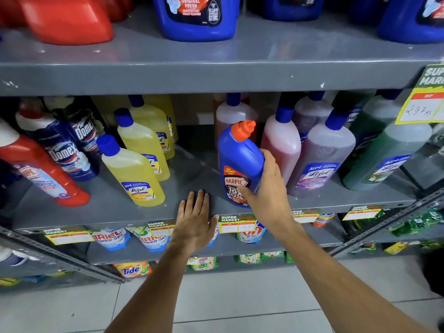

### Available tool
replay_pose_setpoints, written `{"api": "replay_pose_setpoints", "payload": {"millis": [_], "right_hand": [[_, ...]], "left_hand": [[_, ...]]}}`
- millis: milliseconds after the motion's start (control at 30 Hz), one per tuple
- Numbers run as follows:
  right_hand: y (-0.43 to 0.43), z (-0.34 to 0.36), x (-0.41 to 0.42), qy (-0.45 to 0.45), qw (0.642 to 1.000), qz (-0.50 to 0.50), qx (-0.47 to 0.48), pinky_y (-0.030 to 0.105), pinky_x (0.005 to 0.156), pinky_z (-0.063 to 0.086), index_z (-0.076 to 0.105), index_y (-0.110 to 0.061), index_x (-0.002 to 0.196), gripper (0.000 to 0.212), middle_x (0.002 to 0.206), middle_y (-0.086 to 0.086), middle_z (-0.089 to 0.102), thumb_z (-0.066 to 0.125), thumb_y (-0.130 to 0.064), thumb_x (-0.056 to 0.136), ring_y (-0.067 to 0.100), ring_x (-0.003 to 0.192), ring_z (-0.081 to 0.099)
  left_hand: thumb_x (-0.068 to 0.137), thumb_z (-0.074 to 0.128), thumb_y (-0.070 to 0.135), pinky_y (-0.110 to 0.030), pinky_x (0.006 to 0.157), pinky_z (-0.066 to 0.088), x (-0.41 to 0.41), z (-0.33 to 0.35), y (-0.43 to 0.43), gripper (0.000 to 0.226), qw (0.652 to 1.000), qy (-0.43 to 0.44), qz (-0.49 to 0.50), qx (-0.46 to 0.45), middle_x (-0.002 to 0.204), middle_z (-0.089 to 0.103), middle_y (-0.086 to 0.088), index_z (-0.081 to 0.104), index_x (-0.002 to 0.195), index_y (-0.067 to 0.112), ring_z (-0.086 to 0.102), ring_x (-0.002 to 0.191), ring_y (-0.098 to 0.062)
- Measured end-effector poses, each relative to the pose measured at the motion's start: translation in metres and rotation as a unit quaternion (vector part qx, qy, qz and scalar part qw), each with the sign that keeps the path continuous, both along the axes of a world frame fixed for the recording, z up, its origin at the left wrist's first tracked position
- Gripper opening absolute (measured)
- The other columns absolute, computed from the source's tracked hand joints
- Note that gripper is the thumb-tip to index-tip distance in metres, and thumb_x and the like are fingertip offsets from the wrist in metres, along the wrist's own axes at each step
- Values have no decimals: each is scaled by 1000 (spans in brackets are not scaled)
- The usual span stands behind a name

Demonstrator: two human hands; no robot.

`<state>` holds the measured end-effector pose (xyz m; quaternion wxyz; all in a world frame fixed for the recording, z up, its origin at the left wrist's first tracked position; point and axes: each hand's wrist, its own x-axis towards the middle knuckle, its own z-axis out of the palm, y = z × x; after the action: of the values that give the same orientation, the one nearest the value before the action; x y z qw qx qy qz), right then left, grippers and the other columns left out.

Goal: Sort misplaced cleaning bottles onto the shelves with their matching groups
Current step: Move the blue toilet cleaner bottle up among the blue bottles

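A blue Harpic bottle [237, 162] with an orange cap stands on the middle grey shelf [108, 205], between the yellow Lizol bottles [134, 174] and the pink Lizol bottles [281, 143]. My right hand [266, 191] is wrapped around its lower right side, thumb across the label. My left hand [195, 222] lies flat, fingers together, on the shelf's front edge just left of the bottle, holding nothing. On the top shelf stand large blue Harpic jugs [197, 18] and a red jug [69, 22].
Dark blue Domex bottles [64, 150] and a red bottle [45, 174] lean at the left. Purple [322, 159] and green Lizol bottles [384, 155] fill the right. Price tags line the shelf edges. Detergent pouches sit on lower shelves above a tiled floor.
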<state>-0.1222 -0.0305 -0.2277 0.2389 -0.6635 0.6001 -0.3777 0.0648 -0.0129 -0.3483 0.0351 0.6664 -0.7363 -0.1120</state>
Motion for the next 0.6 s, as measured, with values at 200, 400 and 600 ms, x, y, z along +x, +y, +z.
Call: {"api": "replay_pose_setpoints", "payload": {"millis": [200,400,600], "right_hand": [[8,-10,-11,-68,998,-6,-7,44,106,50,38,-24,146,83,138,-1,54,82,-5,78,18,124,54],[37,-6,-27,-92,995,13,-38,47,100,53,44,-26,142,80,134,-5,57,83,-3,75,16,119,57],[58,41,-35,-99,990,63,-83,44,103,51,43,-28,147,85,140,-10,56,85,-9,75,9,126,56]], "left_hand": [[85,2,59,-46,120,2,2,-2,1,84,1000,17,0,-18,165,7,-6,10,155,12,1,151,-28],[97,17,54,-45,122,2,-1,7,8,75,999,22,26,-18,165,1,-10,4,154,7,-3,151,-28],[98,30,45,-43,123,6,1,76,41,70,966,7,87,-243,163,11,-13,14,153,4,2,151,-24]]}}
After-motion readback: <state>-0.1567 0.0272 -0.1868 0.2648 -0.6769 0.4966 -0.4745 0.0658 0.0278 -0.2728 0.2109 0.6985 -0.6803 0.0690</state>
